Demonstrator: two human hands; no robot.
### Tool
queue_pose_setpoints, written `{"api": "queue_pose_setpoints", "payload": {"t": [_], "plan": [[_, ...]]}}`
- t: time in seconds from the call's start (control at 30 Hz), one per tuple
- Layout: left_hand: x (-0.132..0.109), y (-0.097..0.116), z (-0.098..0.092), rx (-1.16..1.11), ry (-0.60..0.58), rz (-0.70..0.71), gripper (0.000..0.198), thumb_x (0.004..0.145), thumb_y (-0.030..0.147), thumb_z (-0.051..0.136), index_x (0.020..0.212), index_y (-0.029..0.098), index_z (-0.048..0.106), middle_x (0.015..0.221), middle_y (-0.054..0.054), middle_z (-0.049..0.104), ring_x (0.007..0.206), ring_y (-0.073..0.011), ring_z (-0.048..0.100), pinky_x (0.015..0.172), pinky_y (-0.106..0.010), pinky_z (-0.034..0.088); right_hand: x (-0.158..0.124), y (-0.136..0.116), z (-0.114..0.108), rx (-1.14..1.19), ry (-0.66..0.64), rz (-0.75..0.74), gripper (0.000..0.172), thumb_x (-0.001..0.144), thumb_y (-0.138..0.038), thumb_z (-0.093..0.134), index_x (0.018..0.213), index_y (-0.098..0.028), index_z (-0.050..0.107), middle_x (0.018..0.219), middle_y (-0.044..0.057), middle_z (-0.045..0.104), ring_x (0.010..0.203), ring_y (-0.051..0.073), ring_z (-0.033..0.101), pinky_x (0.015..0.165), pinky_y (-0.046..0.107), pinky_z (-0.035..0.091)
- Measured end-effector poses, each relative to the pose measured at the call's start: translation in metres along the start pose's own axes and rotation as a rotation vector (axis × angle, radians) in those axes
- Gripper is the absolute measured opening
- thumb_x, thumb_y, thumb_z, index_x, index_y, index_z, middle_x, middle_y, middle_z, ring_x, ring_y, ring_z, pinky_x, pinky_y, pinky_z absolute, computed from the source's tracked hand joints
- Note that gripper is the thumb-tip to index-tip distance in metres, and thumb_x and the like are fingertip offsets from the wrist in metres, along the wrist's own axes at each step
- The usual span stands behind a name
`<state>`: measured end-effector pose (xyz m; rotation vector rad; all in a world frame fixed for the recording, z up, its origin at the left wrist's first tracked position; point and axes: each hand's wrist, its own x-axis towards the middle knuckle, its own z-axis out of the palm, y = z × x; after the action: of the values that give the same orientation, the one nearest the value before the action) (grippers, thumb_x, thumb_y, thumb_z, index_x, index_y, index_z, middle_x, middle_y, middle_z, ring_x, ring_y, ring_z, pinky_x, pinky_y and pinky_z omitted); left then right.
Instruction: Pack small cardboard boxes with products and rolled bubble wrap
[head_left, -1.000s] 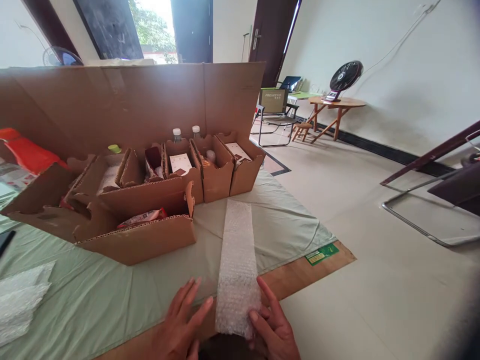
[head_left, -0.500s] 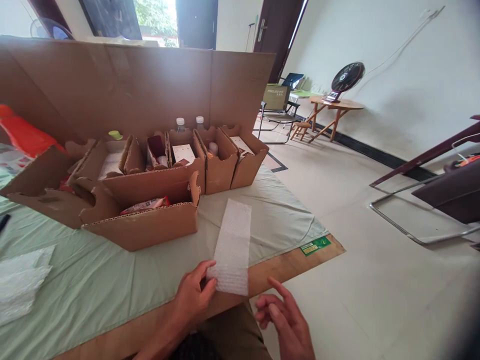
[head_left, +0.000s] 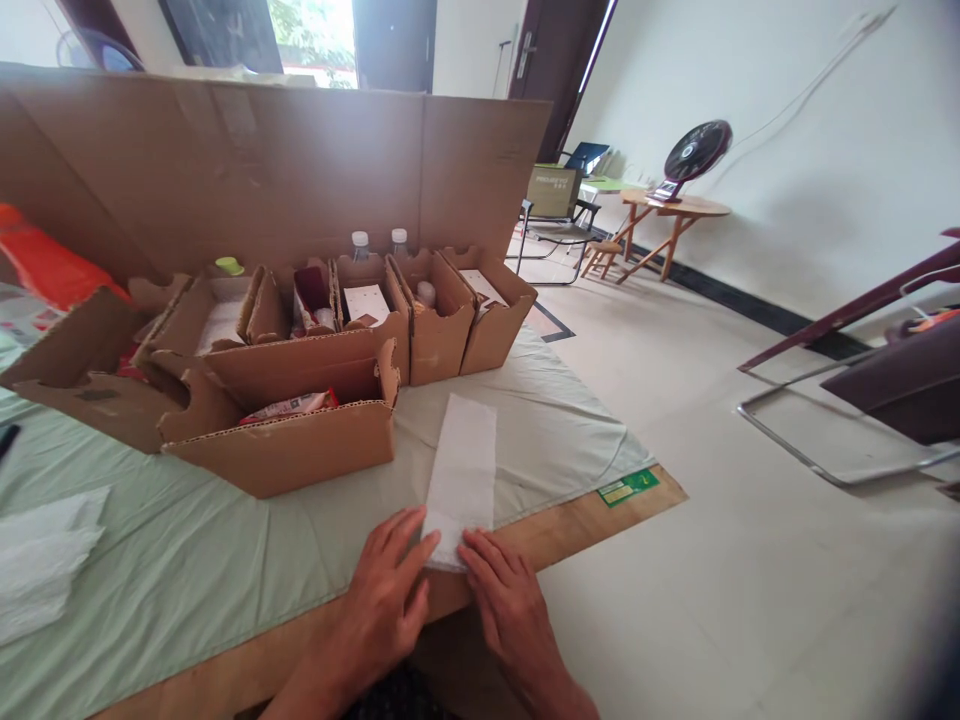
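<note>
A narrow white strip of bubble wrap lies lengthwise on the cloth, its near end close to the table's front edge. My left hand rests at the strip's near left edge, fingers stretched out. On the near right corner lie the fingers of my right hand, extended and side by side, with the thumb tucked out of sight. Both hands are open. Just beyond them, to the left, is an open cardboard box with a red-and-white packet inside.
Behind stands a row of cardboard boxes holding assorted items, two capped bottles and a tall cardboard panel. More bubble wrap lies at the left on the green cloth. The wooden table edge ends at the right.
My right hand has come in from the right and down onto the strip's near corner. The strip has shifted slightly left. My left hand stays beside it, fingers more spread.
</note>
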<state>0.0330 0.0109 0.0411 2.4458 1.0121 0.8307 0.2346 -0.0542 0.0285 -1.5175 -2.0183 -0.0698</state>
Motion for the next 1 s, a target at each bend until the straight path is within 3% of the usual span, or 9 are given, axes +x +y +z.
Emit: {"api": "queue_pose_setpoints", "payload": {"t": [0.07,0.17,0.27,0.33,0.4,0.57,0.73,0.87,1.0], "plan": [[-0.005,0.001,-0.003,0.004,-0.042,0.071,0.053,0.085,0.001,0.047,0.132,0.023,0.057,0.141,-0.011,0.06,0.136,-0.0267,0.049,0.109,-0.048,0.047,0.003,-0.001,-0.007,0.074,-0.023,0.025,0.035,0.097,-0.009,0.044,0.123,-0.02,0.065,0.116,0.01,0.075,0.109,0.024,0.069,0.088,0.039,0.055],[-0.003,0.0,-0.002,-0.079,-0.06,0.031,0.04,0.088,0.005,0.047,0.121,0.02,0.063,0.109,-0.008,0.074,0.106,-0.0228,0.067,0.092,-0.041,0.057,0.01,-0.003,-0.017,0.205,-0.103,0.108,0.03,0.099,-0.015,0.046,0.119,-0.023,0.067,0.104,0.006,0.077,0.093,0.02,0.072,0.082,0.034,0.057],[0.008,-0.003,0.002,-0.091,-0.039,-0.078,0.034,0.088,0.012,0.049,0.116,0.017,0.065,0.094,-0.008,0.076,0.085,-0.0218,0.07,0.077,-0.038,0.06,0.014,-0.003,-0.024,0.186,0.002,0.159,0.025,0.099,-0.02,0.05,0.118,-0.022,0.067,0.102,0.007,0.076,0.09,0.022,0.071,0.078,0.033,0.057],[0.016,-0.006,0.007,-0.068,-0.028,-0.114,0.035,0.087,0.013,0.049,0.117,0.015,0.066,0.092,-0.009,0.076,0.083,-0.0226,0.07,0.075,-0.038,0.061,0.014,-0.002,-0.026,0.099,0.124,0.149,0.025,0.097,-0.019,0.054,0.119,-0.022,0.066,0.103,0.009,0.075,0.092,0.023,0.07,0.078,0.036,0.055],[0.024,-0.009,0.012,-0.053,-0.026,-0.131,0.035,0.086,0.013,0.05,0.117,0.017,0.066,0.095,-0.009,0.076,0.086,-0.0234,0.071,0.078,-0.039,0.061,0.012,-0.001,-0.027,0.04,0.149,0.105,0.027,0.095,-0.017,0.057,0.119,-0.023,0.066,0.106,0.01,0.074,0.094,0.024,0.069,0.079,0.038,0.053],[0.029,-0.009,0.016,-0.021,0.012,-0.17,0.038,0.089,0.017,0.053,0.126,0.014,0.062,0.112,-0.015,0.071,0.101,-0.0276,0.069,0.087,-0.045,0.06,0.01,0.004,-0.015,0.015,-0.037,0.041,0.033,0.093,-0.016,0.055,0.125,-0.021,0.064,0.124,0.012,0.07,0.112,0.028,0.065,0.089,0.044,0.052],[0.006,-0.004,-0.002,-0.071,-0.03,-0.033,0.043,0.09,0.016,0.056,0.133,0.021,0.057,0.137,-0.012,0.06,0.127,-0.027,0.055,0.106,-0.047,0.049,0.019,0.009,-0.018,0.203,-0.103,0.096,0.028,0.095,-0.016,0.053,0.12,-0.02,0.065,0.107,0.008,0.075,0.1,0.024,0.068,0.088,0.04,0.053],[-0.002,-0.007,-0.004,-0.102,-0.038,-0.021,0.035,0.094,0.012,0.046,0.124,0.021,0.063,0.11,-0.007,0.073,0.108,-0.0223,0.063,0.095,-0.04,0.054,0.031,0.009,-0.028,0.336,-0.261,0.154,0.017,0.095,-0.025,0.058,0.106,-0.022,0.07,0.096,0.004,0.075,0.091,0.022,0.067,0.084,0.036,0.055],[0.015,-0.012,0.005,-0.033,0.003,-0.095,0.031,0.093,0.017,0.045,0.113,0.018,0.068,0.093,-0.008,0.076,0.086,-0.0226,0.066,0.078,-0.039,0.057,0.031,0.016,-0.025,0.159,-0.04,0.225,0.021,0.097,-0.03,0.056,0.112,-0.021,0.068,0.101,0.009,0.073,0.092,0.025,0.067,0.081,0.039,0.055]]}}
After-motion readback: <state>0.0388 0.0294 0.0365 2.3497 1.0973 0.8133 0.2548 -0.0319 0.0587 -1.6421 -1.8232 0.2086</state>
